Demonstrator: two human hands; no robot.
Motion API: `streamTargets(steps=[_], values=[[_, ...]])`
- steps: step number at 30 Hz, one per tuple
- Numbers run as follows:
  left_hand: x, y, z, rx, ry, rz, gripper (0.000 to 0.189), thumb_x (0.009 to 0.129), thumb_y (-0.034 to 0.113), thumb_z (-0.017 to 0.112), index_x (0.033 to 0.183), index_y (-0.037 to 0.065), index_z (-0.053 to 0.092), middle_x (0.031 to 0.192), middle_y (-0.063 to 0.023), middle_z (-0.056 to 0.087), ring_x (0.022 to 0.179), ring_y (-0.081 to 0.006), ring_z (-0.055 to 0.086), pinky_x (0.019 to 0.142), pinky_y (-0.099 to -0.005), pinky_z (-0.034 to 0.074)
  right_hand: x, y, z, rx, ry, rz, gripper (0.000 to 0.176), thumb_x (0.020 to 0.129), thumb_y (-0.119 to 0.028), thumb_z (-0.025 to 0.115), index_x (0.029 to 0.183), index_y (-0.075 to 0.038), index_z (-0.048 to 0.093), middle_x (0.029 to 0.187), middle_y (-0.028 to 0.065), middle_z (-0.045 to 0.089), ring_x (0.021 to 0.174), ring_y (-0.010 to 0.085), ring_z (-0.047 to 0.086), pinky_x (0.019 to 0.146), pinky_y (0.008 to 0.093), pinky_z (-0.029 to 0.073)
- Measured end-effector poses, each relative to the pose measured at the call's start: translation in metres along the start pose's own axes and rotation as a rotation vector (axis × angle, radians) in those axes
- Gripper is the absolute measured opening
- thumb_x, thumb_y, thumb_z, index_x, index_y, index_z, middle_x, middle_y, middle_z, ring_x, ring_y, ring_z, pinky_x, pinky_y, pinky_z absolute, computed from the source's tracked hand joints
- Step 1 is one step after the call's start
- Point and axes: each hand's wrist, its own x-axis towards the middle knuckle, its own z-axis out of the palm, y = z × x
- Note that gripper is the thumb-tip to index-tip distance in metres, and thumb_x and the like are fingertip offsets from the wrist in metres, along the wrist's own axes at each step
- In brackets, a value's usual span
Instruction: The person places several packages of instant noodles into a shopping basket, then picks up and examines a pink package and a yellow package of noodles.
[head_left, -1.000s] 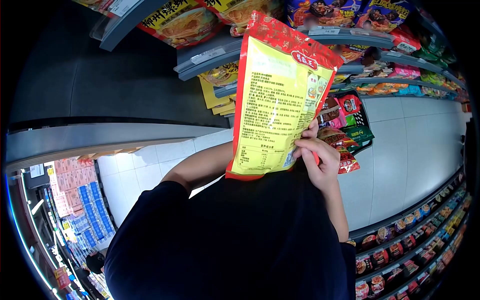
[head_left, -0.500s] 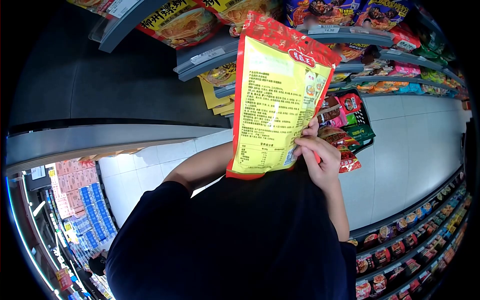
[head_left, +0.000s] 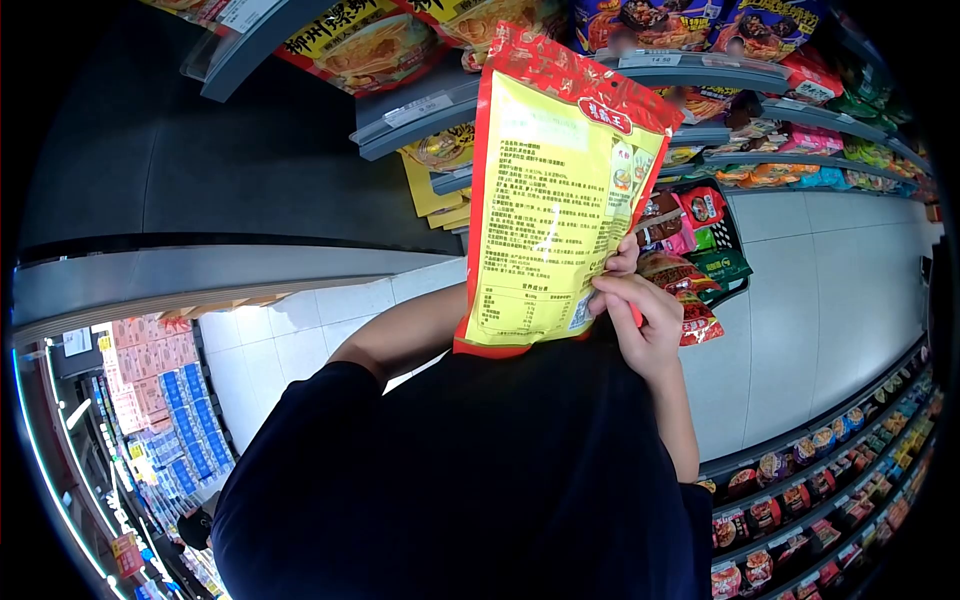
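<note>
A red-and-yellow noodle bag (head_left: 545, 200) is held up in front of my chest, tilted, its printed back with small text and a nutrition table facing me. My left forearm (head_left: 410, 325) passes behind the bag, and most of that hand is hidden. Fingertips that look like those of my left hand (head_left: 624, 256) curl round the bag's right edge. My right hand (head_left: 645, 315) pinches the lower right edge, just under those fingertips, with a small red bit of the bag showing between its fingers.
Beyond the bag, a dark basket (head_left: 742, 240) with several colourful packets stands on the tiled floor (head_left: 800, 300). Shelves (head_left: 690, 72) of bagged noodles run along the top. More shelves (head_left: 800, 535) with packaged food are at lower right. Stacked boxes (head_left: 165, 385) rise at the left.
Almost nothing differs: the bag and both hands keep their places, and the view has shifted very slightly.
</note>
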Motion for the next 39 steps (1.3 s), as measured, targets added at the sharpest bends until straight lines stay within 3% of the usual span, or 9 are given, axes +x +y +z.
streamTargets(steps=[2,5,8,14,20,26,32,39], values=[[0.0,-0.002,-0.004,0.021,0.076,0.007,0.05,0.095,0.051,0.055,0.098,0.003,0.04,0.089,-0.0096,0.048,0.056,-0.0263,0.055,0.049,-0.0323,0.047,0.0,0.0,0.001,-0.003,0.011,0.001,0.016,0.09,0.003,0.061,0.103,0.0,0.07,0.074,0.0078,0.069,0.069,0.0177,0.069,0.066,0.028,0.054],[0.001,0.0,-0.006,0.055,0.042,-0.005,0.049,0.095,0.05,0.055,0.098,0.003,0.041,0.089,-0.0092,0.047,0.059,-0.0255,0.055,0.049,-0.0321,0.047,0.0,-0.001,0.001,-0.001,0.007,0.008,0.016,0.09,0.003,0.061,0.103,0.0,0.07,0.074,0.0077,0.069,0.069,0.018,0.069,0.067,0.0282,0.054],[0.001,0.001,0.002,0.021,-0.006,-0.012,0.036,0.101,0.039,0.049,0.099,0.004,0.041,0.09,-0.0072,0.047,0.065,-0.0232,0.06,0.059,-0.0284,0.051,0.0,-0.002,0.0,-0.002,0.004,0.01,0.015,0.091,0.002,0.061,0.103,0.0,0.07,0.074,0.0076,0.069,0.07,0.0182,0.069,0.067,0.0283,0.054],[0.0,-0.002,-0.008,0.001,0.063,-0.014,0.032,0.101,0.035,0.051,0.098,0.005,0.041,0.09,-0.0065,0.046,0.065,-0.021,0.059,0.058,-0.0275,0.05,0.0,-0.002,0.0,-0.015,0.006,-0.006,0.014,0.091,0.001,0.061,0.102,0.0,0.07,0.074,0.0076,0.069,0.069,0.0183,0.069,0.067,0.0285,0.054],[0.003,-0.006,-0.013,-0.069,0.067,0.033,0.032,0.101,0.035,0.05,0.1,0.004,0.042,0.09,-0.007,0.046,0.066,-0.0216,0.059,0.059,-0.0285,0.051,0.0,-0.002,0.0,-0.011,0.003,-0.01,0.014,0.091,0.001,0.061,0.102,0.0,0.07,0.074,0.0073,0.069,0.069,0.0178,0.068,0.065,0.0277,0.053],[0.003,-0.001,-0.017,0.02,-0.071,0.001,0.034,0.101,0.037,0.049,0.102,0.003,0.042,0.093,-0.008,0.047,0.068,-0.0229,0.06,0.06,-0.0295,0.051,0.0,-0.001,0.0,-0.011,0.004,-0.017,0.014,0.091,0.001,0.061,0.102,0.0,0.07,0.074,0.0073,0.069,0.068,0.0176,0.068,0.065,0.0275,0.053],[0.001,-0.001,-0.01,-0.002,0.022,-0.008,0.035,0.101,0.037,0.051,0.102,0.003,0.042,0.091,-0.0073,0.047,0.069,-0.0219,0.06,0.059,-0.0294,0.053,-0.001,-0.003,0.0,-0.009,0.007,-0.009,0.015,0.091,0.001,0.061,0.102,0.0,0.07,0.074,0.0074,0.069,0.069,0.0176,0.068,0.067,0.0276,0.053],[0.004,0.002,-0.006,-0.03,-0.055,-0.031,0.033,0.101,0.035,0.051,0.103,0.003,0.042,0.092,-0.0073,0.046,0.072,-0.0208,0.059,0.061,-0.0296,0.054,-0.001,-0.003,-0.001,-0.008,0.008,0.003,0.014,0.091,0.001,0.061,0.102,0.001,0.07,0.074,0.0075,0.069,0.069,0.0178,0.068,0.068,0.0279,0.053]])
